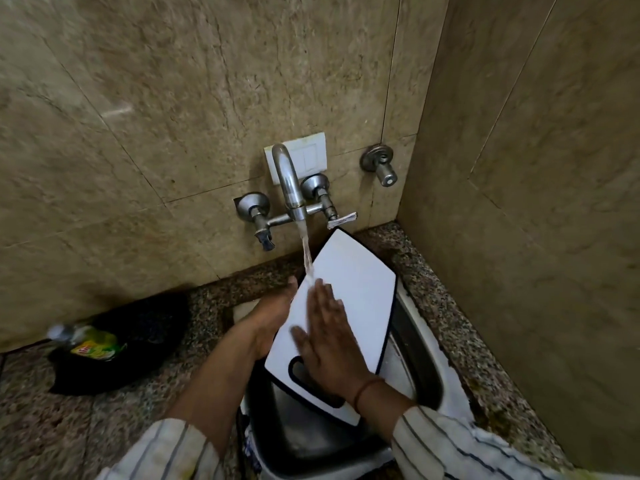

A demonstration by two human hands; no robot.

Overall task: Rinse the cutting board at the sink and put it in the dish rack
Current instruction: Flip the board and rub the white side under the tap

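A white cutting board [356, 289] with a dark rim and a handle hole is held tilted over the steel sink [420, 344]. Water runs from the wall tap [289, 183] onto the board's upper left edge, by my fingertips. My left hand [270, 318] grips the board's left edge from behind, its fingers hidden under the board. My right hand [327, 336] lies flat on the white face with straight fingers, covering part of the handle hole. No dish rack is in view.
A green dish-soap bottle [91, 342] lies on a dark cloth [138, 344] on the speckled granite counter [104, 427] at the left. Tiled walls close in behind and at the right. A second valve [381, 166] sticks out of the wall right of the tap.
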